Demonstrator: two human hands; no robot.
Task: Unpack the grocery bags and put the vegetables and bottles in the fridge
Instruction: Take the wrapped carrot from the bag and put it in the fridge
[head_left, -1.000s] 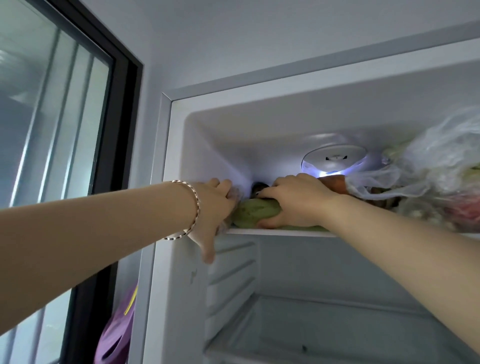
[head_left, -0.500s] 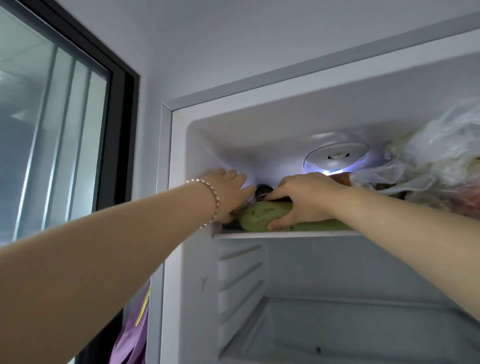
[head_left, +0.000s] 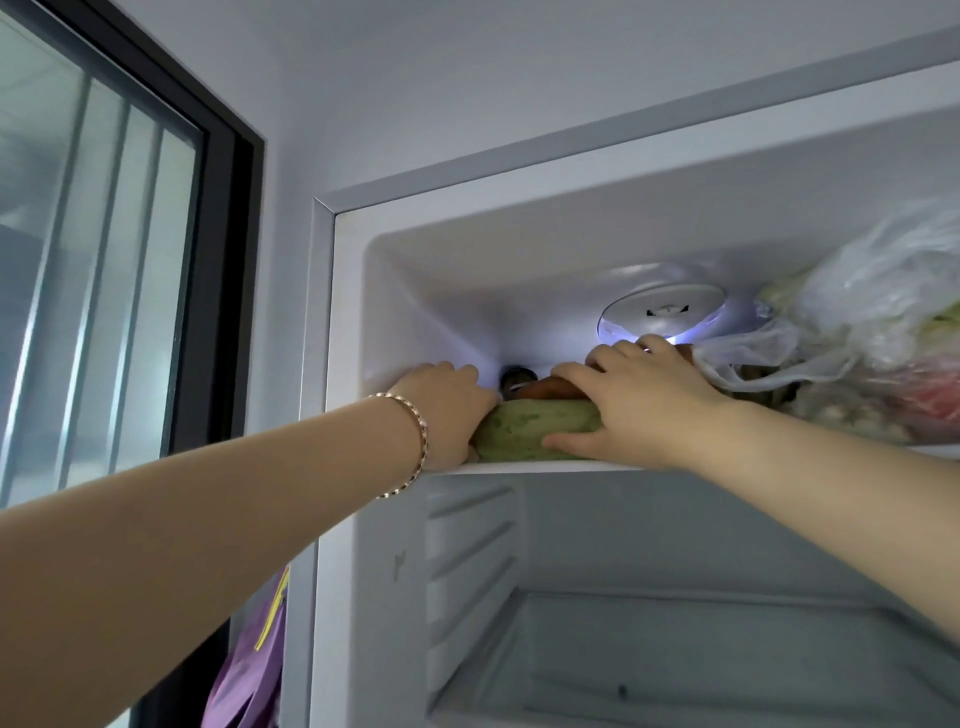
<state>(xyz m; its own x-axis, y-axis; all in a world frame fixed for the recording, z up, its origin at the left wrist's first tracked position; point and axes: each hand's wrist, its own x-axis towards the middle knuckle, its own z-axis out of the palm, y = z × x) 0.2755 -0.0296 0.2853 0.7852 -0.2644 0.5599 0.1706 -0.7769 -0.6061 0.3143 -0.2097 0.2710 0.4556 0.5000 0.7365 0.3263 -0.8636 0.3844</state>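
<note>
A pale green squash (head_left: 537, 430) lies along the front of the fridge's top shelf (head_left: 519, 466). My left hand (head_left: 447, 410), with a bracelet on the wrist, lies against the squash's left end, fingers reaching inward. My right hand (head_left: 639, 400) rests over the squash's right part, thumb under its front and fingers spread over the top. An orange vegetable (head_left: 553, 387) and a dark round object (head_left: 517, 375) sit just behind the squash.
Clear plastic bags of vegetables (head_left: 872, 358) fill the right side of the top shelf. A round lit lamp (head_left: 662, 309) is on the fridge ceiling. Below is a lower shelf (head_left: 675, 665). A window (head_left: 93, 249) and purple cloth (head_left: 249, 670) are at the left.
My left hand came up from the shelf's front edge to the squash's left end. The view moved closer and my right hand's fingers spread wider.
</note>
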